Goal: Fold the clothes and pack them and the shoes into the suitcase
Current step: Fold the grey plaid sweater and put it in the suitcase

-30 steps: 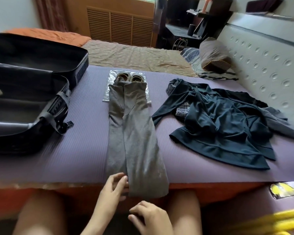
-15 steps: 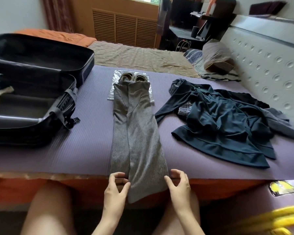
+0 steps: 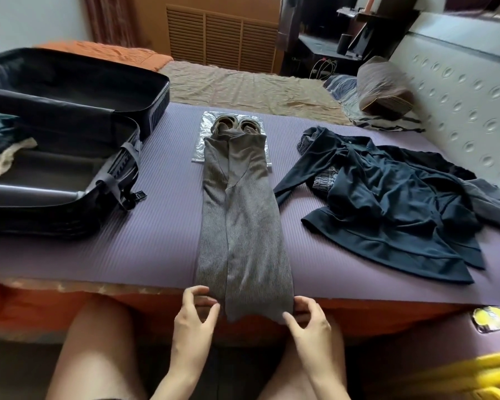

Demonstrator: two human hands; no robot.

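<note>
I am pinching the near hem of the trousers (image 3: pixel 240 226) with both hands: left hand (image 3: pixel 195 316) on the left corner, right hand (image 3: pixel 306 320) on the right corner, fingers closing on the fabric. The trousers are lying on the mat (image 3: pixel 156 226), long axis running straight away from me, far end overlapping the shoes (image 3: pixel 236 125). The suitcase (image 3: pixel 78 168) is lying open to my left, the jacket (image 3: pixel 393 203) to my right; both are lying apart from the trousers, leaving the lane ahead open for folding forward.

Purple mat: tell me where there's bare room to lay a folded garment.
The purple mat is bare between the suitcase and the grey trousers, and in a narrower strip between the trousers and the dark jacket. The right side is crowded.
</note>
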